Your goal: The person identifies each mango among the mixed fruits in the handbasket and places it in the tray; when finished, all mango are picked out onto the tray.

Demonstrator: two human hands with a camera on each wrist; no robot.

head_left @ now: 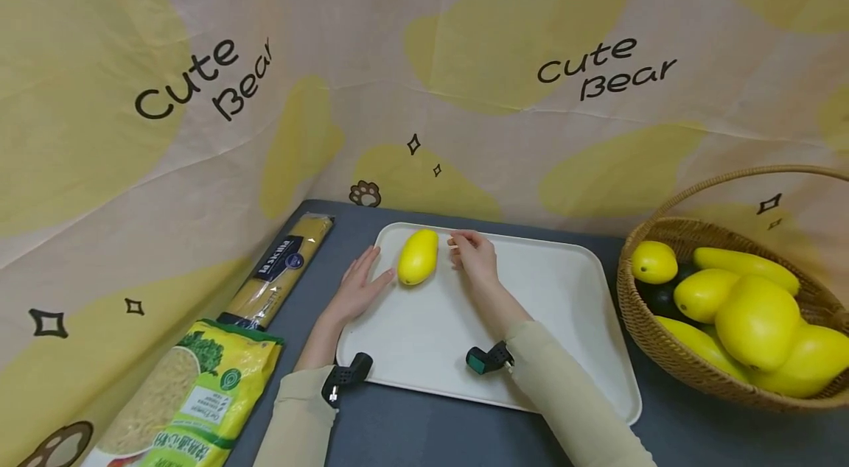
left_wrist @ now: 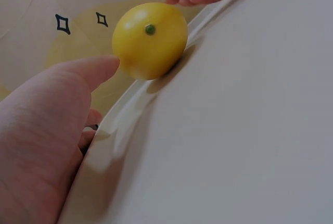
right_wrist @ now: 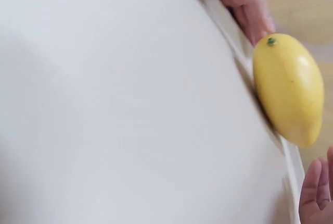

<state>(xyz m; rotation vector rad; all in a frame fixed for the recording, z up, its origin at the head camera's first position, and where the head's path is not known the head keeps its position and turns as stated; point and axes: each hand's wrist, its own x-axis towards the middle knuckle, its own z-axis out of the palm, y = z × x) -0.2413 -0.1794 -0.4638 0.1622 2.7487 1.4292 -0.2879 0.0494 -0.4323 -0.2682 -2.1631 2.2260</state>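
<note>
A yellow mango lies near the back left of a white tray. To its left is my left hand, over the tray's left rim with the fingers straight. Its thumb reaches out to the mango's side. Just right of the mango, my right hand hovers over the tray, fingers loosely bent and holding nothing. Seen from the right wrist, its fingertips are a short way from the mango's narrower end.
A wicker basket with several yellow fruits and a dark one stands right of the tray. Left lie a spaghetti pack and a yellow-green food bag. A patterned cloth hangs behind the grey table.
</note>
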